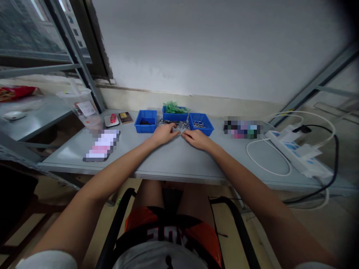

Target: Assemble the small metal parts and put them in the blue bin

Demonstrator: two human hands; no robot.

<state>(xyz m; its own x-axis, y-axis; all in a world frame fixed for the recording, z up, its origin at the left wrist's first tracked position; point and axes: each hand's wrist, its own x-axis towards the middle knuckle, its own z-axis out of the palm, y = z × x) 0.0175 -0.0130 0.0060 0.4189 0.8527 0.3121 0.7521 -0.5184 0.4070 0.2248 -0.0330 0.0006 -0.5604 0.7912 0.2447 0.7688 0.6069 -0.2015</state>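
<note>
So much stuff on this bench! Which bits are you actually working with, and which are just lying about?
In use:
left hand and right hand, both at the loose pile of small metal pins
three blue plastic bins beside the pile

Lying about:
white power strip with cables
clear plastic jug
small white scale
flat brown box

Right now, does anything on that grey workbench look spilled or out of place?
Yes: a loose heap of small metal pins lies on the grey table, outside the three blue plastic bins, where the left hand and right hand meet.
</note>
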